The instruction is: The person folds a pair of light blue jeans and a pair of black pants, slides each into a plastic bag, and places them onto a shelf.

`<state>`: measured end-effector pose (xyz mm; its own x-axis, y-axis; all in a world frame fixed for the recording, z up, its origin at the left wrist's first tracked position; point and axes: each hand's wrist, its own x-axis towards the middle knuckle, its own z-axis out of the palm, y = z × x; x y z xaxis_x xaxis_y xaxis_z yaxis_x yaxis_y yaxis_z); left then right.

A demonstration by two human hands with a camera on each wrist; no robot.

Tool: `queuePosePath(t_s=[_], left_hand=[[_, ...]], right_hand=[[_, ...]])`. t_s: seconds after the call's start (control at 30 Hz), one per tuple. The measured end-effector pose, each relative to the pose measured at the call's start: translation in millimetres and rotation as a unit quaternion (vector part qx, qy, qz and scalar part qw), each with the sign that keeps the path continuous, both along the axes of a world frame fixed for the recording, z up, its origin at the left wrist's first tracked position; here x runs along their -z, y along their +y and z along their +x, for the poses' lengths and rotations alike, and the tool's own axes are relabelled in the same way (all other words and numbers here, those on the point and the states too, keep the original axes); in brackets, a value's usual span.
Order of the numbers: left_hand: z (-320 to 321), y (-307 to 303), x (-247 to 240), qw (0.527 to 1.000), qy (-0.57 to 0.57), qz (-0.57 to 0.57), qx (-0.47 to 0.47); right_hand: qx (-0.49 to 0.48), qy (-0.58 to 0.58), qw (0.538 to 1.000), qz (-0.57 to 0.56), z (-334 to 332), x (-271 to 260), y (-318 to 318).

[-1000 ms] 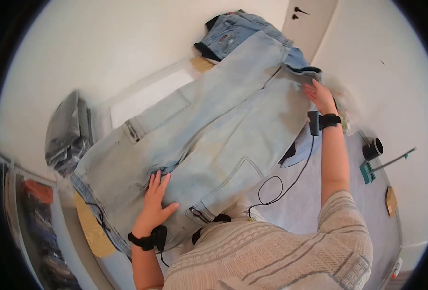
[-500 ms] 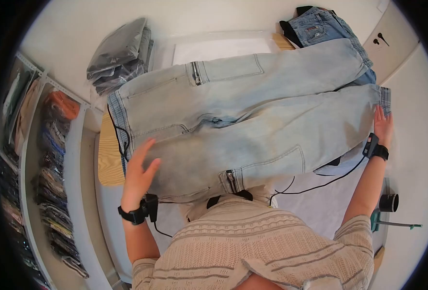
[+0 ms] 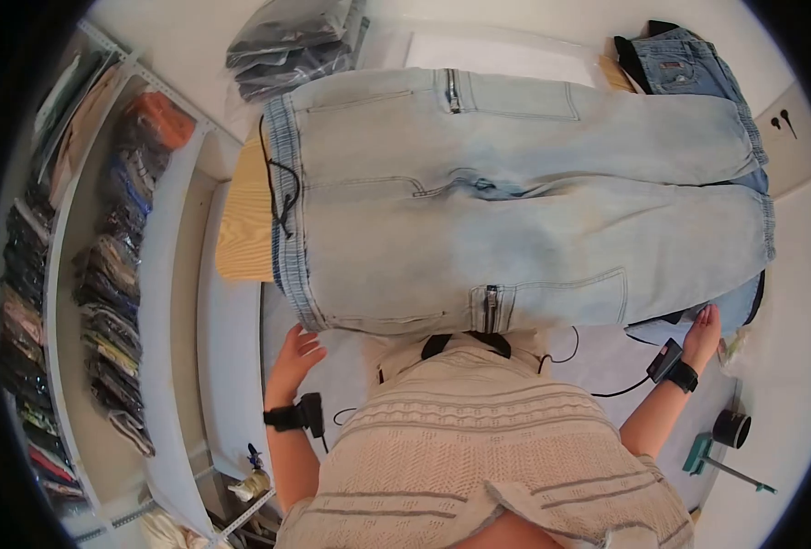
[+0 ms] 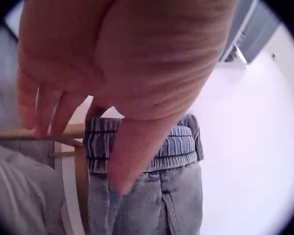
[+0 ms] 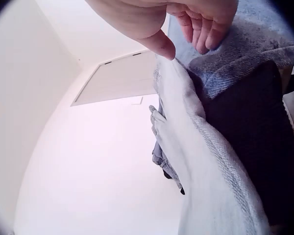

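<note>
Light-blue jeans (image 3: pixel 552 229) lie flat, waistband (image 3: pixel 286 220) at the left and cuffs at the right. By the near corner of the waistband is my left hand (image 3: pixel 296 361), fingers relaxed and apart. In the left wrist view, the thumb of my left hand (image 4: pixel 132 73) is in front of the elastic waistband (image 4: pixel 174 147); contact is unclear. My right hand (image 3: pixel 701 337) is at the near edge of the leg, beside blue denim (image 3: pixel 740 306) underneath. The right wrist view has my right hand (image 5: pixel 186 19) with bent fingers above the denim and the thumb at the light edge (image 5: pixel 179 78).
Behind the jeans are grey bagged garments (image 3: pixel 300 41) at the left and folded blue jeans (image 3: pixel 689 69) at the right. Shelves (image 3: pixel 103 183) of packed clothes stand at far left. A black cup (image 3: pixel 731 428) and a green-headed tool (image 3: pixel 697 453) are at lower right.
The head view has turned and shifted. The jeans now lie straighter across it. My left hand has moved to the waistband's near corner; my right has moved from the cuff to the leg's near edge.
</note>
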<state>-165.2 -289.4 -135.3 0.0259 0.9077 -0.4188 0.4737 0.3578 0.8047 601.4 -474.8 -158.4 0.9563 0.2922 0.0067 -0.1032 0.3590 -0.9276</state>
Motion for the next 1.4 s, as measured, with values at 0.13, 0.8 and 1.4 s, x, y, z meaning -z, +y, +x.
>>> queuePosePath(t_s=[0.13, 0.8, 1.4], left_hand=[[18, 7, 8, 0.953, -0.287, -0.041, -0.082], [40, -17, 24, 0.870, -0.481, -0.052, -0.097], [36, 12, -124, 0.822, -0.133, 0.511, -0.213]], right_hand=[[-0.056, 0.080, 0.994, 0.046, -10, -21, 3], [0.105, 0.079, 0.989, -0.068, -127, -59, 53], [-0.055, -0.055, 0.994, -0.075, -22, -226, 45]])
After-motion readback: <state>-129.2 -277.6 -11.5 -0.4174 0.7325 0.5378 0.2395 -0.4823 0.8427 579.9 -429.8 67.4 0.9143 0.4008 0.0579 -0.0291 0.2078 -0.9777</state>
